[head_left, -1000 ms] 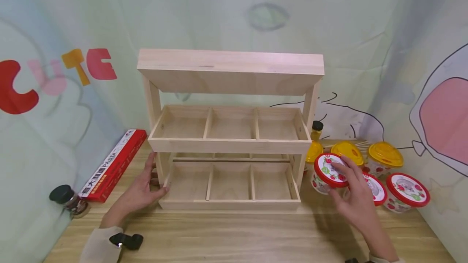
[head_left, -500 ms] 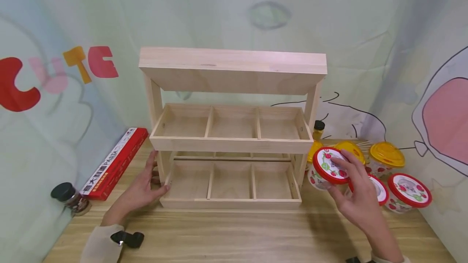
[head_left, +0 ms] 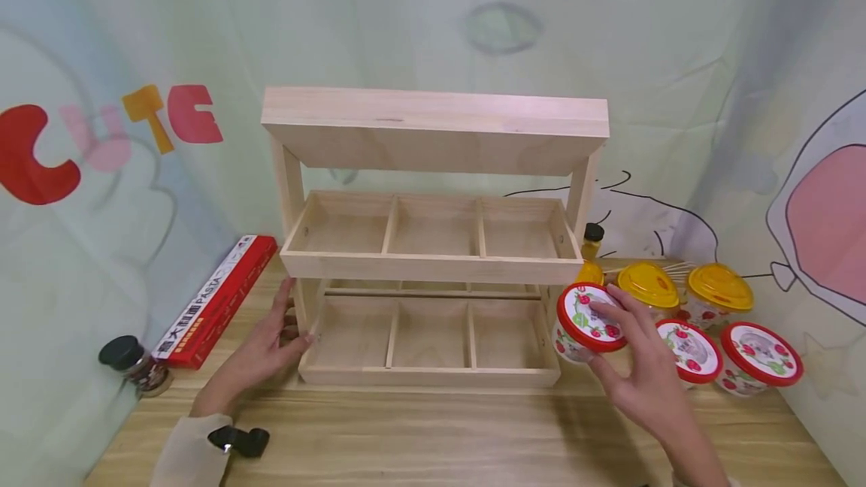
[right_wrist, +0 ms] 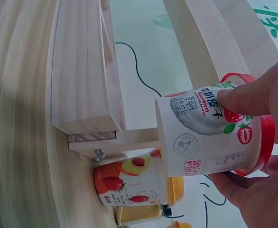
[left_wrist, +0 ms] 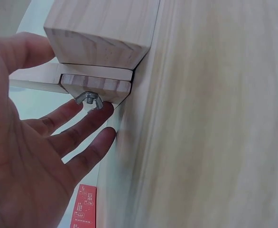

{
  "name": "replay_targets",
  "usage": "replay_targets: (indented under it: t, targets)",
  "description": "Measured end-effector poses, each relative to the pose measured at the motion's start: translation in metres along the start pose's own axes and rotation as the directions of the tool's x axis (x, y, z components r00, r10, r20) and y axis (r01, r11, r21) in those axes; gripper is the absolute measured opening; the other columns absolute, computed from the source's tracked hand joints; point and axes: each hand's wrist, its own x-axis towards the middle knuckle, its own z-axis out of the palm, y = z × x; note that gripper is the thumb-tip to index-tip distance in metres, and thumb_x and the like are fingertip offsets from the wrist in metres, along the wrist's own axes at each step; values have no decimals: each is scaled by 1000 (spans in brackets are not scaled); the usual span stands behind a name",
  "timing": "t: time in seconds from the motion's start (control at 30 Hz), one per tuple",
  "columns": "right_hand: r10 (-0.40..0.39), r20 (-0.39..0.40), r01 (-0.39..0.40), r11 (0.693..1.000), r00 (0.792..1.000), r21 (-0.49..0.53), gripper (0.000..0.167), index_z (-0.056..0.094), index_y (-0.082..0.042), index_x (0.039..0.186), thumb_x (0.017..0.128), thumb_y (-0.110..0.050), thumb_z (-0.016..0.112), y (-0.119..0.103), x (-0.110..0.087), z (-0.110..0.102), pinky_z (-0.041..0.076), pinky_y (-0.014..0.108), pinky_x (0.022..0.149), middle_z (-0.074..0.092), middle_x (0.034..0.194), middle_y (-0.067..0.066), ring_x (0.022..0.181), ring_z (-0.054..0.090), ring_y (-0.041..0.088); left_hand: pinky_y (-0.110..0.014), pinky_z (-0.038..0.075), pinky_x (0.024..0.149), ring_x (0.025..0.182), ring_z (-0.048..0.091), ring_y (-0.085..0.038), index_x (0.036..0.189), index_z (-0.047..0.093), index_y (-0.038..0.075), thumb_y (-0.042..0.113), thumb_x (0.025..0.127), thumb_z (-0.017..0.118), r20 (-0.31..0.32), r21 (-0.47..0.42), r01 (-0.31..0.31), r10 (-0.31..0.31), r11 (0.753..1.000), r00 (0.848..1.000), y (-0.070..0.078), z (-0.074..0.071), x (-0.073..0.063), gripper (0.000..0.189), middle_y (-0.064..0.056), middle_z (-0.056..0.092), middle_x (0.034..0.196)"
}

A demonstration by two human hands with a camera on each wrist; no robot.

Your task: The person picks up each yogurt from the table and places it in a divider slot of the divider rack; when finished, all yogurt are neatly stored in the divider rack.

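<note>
On the right in the head view, my right hand (head_left: 639, 367) holds a white strawberry-flavoured tub (right_wrist: 203, 128) with a red-rimmed lid, thumb on one side and fingers on the other. The tub is raised and tilted beside the right end of a two-tier wooden rack (head_left: 433, 269), which carries two trays with three compartments each. My left hand (head_left: 260, 344) is at the rack's lower left corner. Its thumb touches the lower tray's end, while loosely spread fingers reach behind by a wing nut (left_wrist: 89, 98).
Two more red-lidded tubs (head_left: 759, 358) and several yellow-lidded tubs (head_left: 720, 286) stand at right, with a black-capped bottle (head_left: 592, 240) behind. A red pasta box (head_left: 216, 303) and a black-lidded jar (head_left: 135, 365) sit at left. Printed curtains surround the table (head_left: 406, 434).
My right hand has lifted the strawberry tub off its place among the others and carried it left toward the rack. My left hand stays at the rack's corner.
</note>
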Motion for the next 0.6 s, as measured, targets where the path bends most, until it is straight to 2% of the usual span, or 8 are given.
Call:
replay_targets:
  t: [0.4,0.5,0.6]
  targets:
    - [-43,42,42,999,998,27,84,61,-24,147,73,2,92,-6,3,11,26,-4,106,45,168,12,145,49,39,-71,60,95,122,66,-60,171,-16,31,15,98,71,-2,-16,-3,3,1000,1000,2,0,0,115,-40,40,156]
    - [-52,49,51,999,997,12,85,61,-25,147,73,1,92,-8,4,15,31,0,105,45,167,11,143,52,38,-71,60,95,123,65,-60,171,-17,31,15,98,71,2,-20,0,0,1000,1000,4,-1,0,115,-39,39,157]
    - [-61,58,61,998,996,5,85,61,-26,147,73,-1,93,-10,7,20,41,10,106,46,167,9,142,55,36,-71,60,95,123,65,-61,171,-18,30,15,98,71,5,-24,1,-1,1000,1000,5,-2,-1,116,-40,39,157]
